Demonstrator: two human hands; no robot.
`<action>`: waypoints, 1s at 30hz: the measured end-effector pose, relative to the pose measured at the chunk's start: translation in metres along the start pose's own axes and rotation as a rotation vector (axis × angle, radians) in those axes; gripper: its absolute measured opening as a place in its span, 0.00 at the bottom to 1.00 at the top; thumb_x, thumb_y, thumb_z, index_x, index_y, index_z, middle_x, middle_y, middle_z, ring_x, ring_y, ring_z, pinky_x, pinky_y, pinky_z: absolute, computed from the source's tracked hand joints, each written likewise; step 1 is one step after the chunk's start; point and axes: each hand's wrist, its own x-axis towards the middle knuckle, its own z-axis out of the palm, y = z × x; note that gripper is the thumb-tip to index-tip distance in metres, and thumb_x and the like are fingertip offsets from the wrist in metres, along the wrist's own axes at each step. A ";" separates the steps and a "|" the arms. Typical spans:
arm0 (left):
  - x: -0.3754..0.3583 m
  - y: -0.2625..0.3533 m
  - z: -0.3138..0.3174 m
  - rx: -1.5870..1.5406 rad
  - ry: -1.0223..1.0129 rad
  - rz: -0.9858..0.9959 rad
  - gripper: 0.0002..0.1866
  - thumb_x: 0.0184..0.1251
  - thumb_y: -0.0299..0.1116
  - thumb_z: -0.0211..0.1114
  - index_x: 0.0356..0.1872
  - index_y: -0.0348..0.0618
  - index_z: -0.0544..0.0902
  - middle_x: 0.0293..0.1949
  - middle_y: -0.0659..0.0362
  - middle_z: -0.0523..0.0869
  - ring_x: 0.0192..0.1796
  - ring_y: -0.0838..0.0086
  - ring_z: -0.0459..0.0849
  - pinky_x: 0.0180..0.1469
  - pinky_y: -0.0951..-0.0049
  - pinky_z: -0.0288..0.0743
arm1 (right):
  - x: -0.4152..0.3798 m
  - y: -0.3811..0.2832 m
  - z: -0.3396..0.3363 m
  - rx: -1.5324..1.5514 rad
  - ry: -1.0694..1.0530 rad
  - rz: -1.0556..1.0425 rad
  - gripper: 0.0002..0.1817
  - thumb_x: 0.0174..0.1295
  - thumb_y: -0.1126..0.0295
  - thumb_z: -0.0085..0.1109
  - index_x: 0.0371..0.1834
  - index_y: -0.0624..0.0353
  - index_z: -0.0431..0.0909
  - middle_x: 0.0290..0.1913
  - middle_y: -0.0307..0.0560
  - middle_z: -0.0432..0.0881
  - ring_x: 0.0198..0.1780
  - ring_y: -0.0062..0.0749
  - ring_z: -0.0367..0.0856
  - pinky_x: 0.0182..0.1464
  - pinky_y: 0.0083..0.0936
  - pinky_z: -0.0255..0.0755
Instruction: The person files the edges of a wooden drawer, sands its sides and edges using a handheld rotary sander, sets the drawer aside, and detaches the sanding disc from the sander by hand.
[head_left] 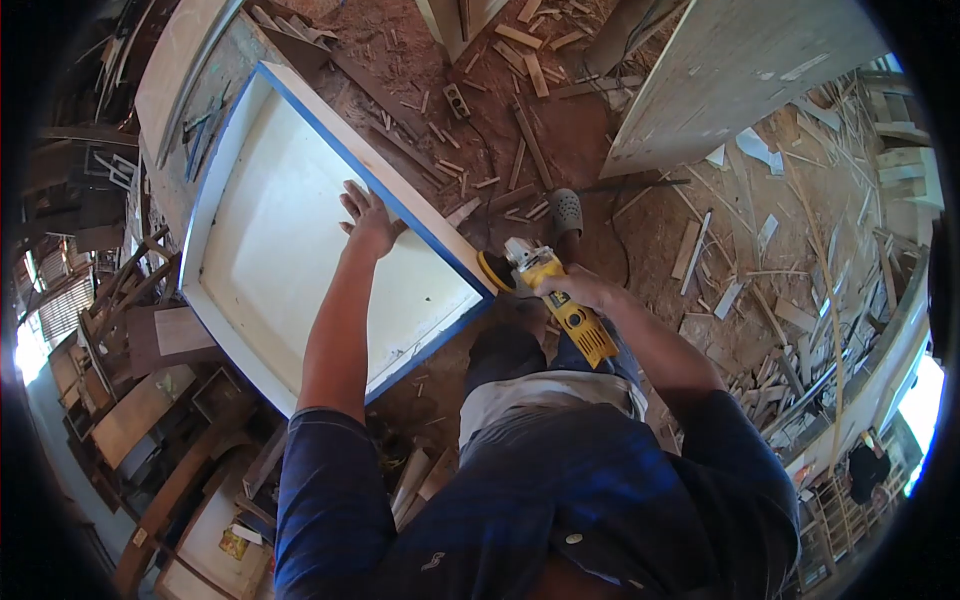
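Note:
A shallow wooden box (270, 200) with a white inner face and blue-edged sides lies tilted in front of me. Inside it, near the right-hand side, rests my left hand (367, 217), fingers spread and holding nothing. My right hand (588, 290) is wrapped round the body of a yellow angle grinder (575, 318). The grinder's round disc (496, 271) is right at the outer face of the box's side, close to its near right corner.
Wood scraps and offcuts litter the brown floor. A large board (740, 75) stands at the upper right. A power socket block (456, 101) lies on the floor beyond the box. Wooden pieces (150, 420) are piled at left. My foot in a grey clog (566, 212) is beyond the grinder.

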 end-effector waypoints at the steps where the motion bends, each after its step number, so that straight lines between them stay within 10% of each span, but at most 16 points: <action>1: 0.001 -0.001 0.001 -0.004 0.001 0.002 0.65 0.72 0.53 0.75 0.89 0.44 0.32 0.85 0.33 0.16 0.87 0.32 0.22 0.79 0.19 0.49 | -0.006 -0.004 0.003 -0.013 0.010 -0.030 0.25 0.60 0.53 0.72 0.49 0.64 0.87 0.34 0.45 0.88 0.30 0.32 0.87 0.36 0.31 0.81; 11: -0.001 0.004 -0.004 -0.005 0.015 -0.012 0.66 0.70 0.53 0.77 0.89 0.47 0.31 0.86 0.33 0.19 0.88 0.31 0.23 0.78 0.18 0.50 | 0.012 -0.018 0.005 -0.029 -0.008 -0.064 0.25 0.59 0.56 0.74 0.55 0.61 0.85 0.39 0.46 0.88 0.35 0.32 0.90 0.41 0.33 0.83; 30: -0.006 0.003 -0.010 -0.041 0.013 0.000 0.68 0.64 0.60 0.77 0.90 0.42 0.38 0.86 0.31 0.23 0.87 0.29 0.25 0.79 0.16 0.44 | 0.161 -0.267 0.051 -0.003 -0.125 -0.169 0.22 0.60 0.53 0.74 0.41 0.63 0.86 0.30 0.47 0.87 0.26 0.34 0.88 0.31 0.31 0.84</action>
